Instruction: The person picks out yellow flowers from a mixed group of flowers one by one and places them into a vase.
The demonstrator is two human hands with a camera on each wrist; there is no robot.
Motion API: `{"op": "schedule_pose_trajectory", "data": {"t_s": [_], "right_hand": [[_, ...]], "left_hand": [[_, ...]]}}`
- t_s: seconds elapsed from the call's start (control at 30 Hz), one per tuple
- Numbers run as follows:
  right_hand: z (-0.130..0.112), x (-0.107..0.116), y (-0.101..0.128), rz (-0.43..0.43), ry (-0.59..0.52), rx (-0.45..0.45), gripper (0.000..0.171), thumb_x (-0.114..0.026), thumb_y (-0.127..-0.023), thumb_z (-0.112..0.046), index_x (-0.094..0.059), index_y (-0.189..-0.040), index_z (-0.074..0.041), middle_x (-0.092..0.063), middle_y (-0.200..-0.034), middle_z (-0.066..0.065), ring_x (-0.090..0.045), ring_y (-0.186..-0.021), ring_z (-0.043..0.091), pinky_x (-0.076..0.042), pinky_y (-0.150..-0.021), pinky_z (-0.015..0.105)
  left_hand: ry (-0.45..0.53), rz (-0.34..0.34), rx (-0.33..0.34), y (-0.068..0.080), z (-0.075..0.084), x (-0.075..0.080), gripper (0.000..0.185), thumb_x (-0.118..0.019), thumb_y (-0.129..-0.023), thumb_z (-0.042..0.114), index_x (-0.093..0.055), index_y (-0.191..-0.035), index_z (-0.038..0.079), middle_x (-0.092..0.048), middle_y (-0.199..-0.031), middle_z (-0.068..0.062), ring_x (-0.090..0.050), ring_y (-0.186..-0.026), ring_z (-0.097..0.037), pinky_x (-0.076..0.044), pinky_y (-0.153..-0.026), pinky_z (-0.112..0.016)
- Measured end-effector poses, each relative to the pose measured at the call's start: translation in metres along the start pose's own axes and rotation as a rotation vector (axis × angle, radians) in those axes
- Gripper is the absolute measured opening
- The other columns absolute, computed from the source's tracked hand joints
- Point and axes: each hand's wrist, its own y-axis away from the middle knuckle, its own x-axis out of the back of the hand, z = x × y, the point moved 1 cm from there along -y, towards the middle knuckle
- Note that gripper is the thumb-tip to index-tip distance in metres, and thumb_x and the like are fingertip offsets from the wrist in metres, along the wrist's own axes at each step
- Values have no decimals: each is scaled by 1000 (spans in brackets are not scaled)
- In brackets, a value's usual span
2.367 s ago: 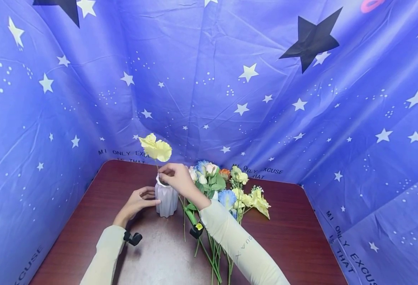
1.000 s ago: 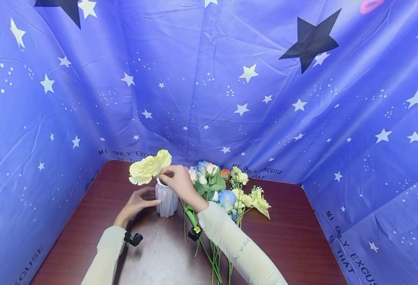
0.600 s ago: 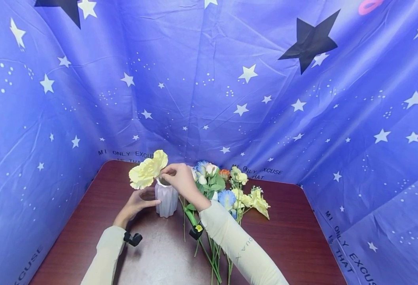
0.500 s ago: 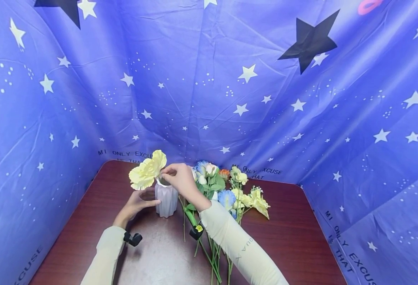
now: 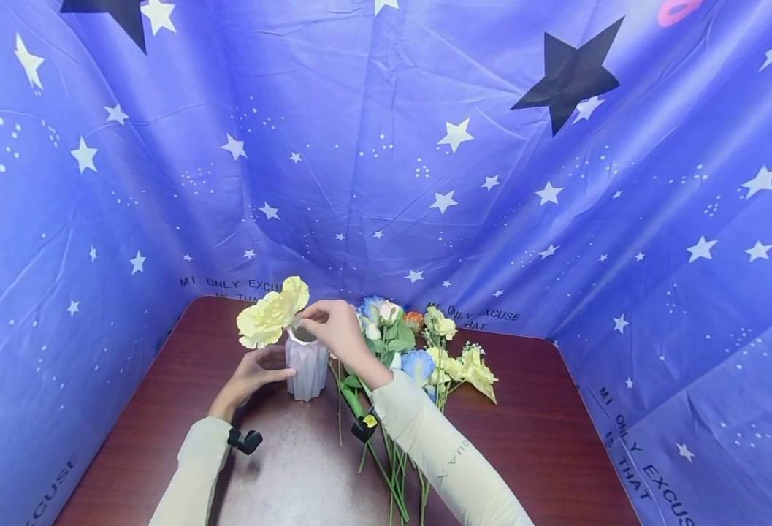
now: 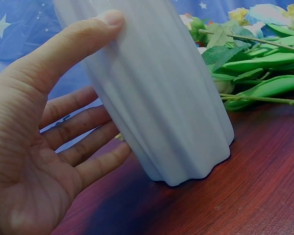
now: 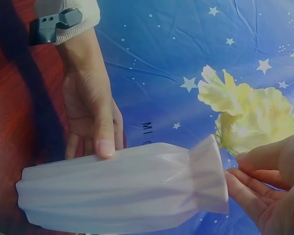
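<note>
Starry blue cloth (image 5: 386, 146) surrounds dark wooden table (image 5: 543, 438).

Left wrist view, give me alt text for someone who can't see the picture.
A left hand steadies a ribbed white vase standing on a dark red wooden table, thumb pressed on its front and straight fingers spread behind it. Green stems and leaves lie on the table behind the vase, before a blue starred cloth.

Yellow flower (image 5: 270, 318) stem hidden behind right hand (image 5: 336, 330) fingers (image 7: 257, 183). Vase (image 6: 157, 98) top cut off in left wrist view. Loose flowers (image 5: 418, 351) stems partly under right sleeve (image 5: 445, 456).
</note>
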Motion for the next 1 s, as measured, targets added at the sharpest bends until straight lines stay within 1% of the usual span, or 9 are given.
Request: {"op": "schedule_pose_trajectory", "data": {"t_s": [0.2,0.37,0.43,0.53,0.6,0.67,0.73,0.87,1.0], "right_hand": [[3,8,-1,6,-2,7,8,-76,-89,-6,-79,-95,-2,-79,-92,12,-75,-79,23,-56,-70,16],[10,25,-2,13,-26,3,10,-75,-90,-6,-78,-98,-1,-79,-94,13,-75,-81,26,-58,-73,20],[12,34,-2,24,-33,-12,10,-75,-90,-6,-78,-98,-2,-79,-94,13,-74,-81,25,-59,-73,23],[17,48,-2,55,-39,-36,11,-76,-89,-7,-78,-99,-3,-79,-94,13,-74,-81,24,-60,-75,25],[19,58,-1,78,-47,-51,12,-77,-88,-8,-78,-99,-3,-79,-94,14,-74,-80,24,-60,-75,26],[23,67,0,97,-58,-67,13,-78,-88,-9,-78,-99,-3,-79,-93,13,-74,-79,22,-60,-74,26],[27,76,2,110,-78,-85,14,-78,-88,-9,-78,-100,-2,-79,-92,14,-73,-77,21,-60,-72,28],[37,95,5,133,-113,-120,16,-78,-88,-9,-77,-102,-1,-78,-94,16,-74,-78,20,-62,-72,32],[49,116,9,163,-94,-143,17,-77,-89,-8,-77,-104,0,-78,-96,18,-73,-79,19,-60,-71,26]], "left_hand": [[7,4,-6,-1,-2,-1,58,-81,-82,-2,-54,-130,-18,-63,-124,-38,-71,-97,-5,-60,-84,-25],[-1,10,-25,-1,-1,0,61,-81,-81,-4,-52,-132,-18,-63,-124,-39,-71,-98,-8,-60,-85,-25],[-14,16,-9,-1,0,0,61,-82,-82,-2,-52,-132,-19,-63,-123,-38,-70,-99,-8,-60,-85,-25],[-35,33,36,1,1,1,59,-82,-82,1,-54,-131,-18,-65,-123,-36,-70,-99,-8,-59,-85,-24],[-45,37,66,1,1,1,59,-83,-83,3,-56,-131,-18,-64,-125,-36,-70,-100,-7,-59,-85,-23],[-42,31,77,1,2,1,59,-82,-83,4,-55,-131,-18,-63,-127,-37,-69,-102,-8,-59,-87,-23],[-37,24,76,1,2,0,60,-82,-83,3,-54,-132,-18,-62,-127,-37,-69,-103,-9,-59,-87,-23],[-23,26,54,-1,1,0,60,-82,-82,0,-53,-133,-16,-62,-126,-38,-69,-101,-8,-59,-86,-24],[-5,22,16,-2,0,-1,61,-80,-82,-5,-51,-134,-16,-62,-125,-39,-70,-99,-8,-59,-85,-24]]}}
